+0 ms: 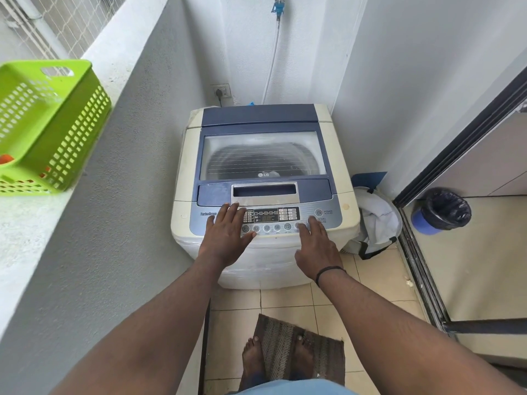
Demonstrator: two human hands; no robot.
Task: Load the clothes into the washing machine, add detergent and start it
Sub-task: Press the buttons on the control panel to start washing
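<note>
Washing machine [265, 178], top-loading, cream and blue, was recorded in a walled corner with its glass lid [263, 155] closed. Left hand [228, 232] was laid flat on the control panel [273, 219], fingers straight and spread, nothing held; the lid handle recess [263, 192] lay just beyond its fingertips. Right hand [313, 243] was extended with fingers straight, nothing gripped, fingertips touching the button row below the power button [318, 212]. Green basket [48, 124] was seen on the ledge, well to the left of the left fingers. Laundry bag [373, 220] stood on the floor just right of the right fingers, beside the machine; a bin [445, 209] lay further right. Floor mat [299, 346] was noted under bare feet.
</note>
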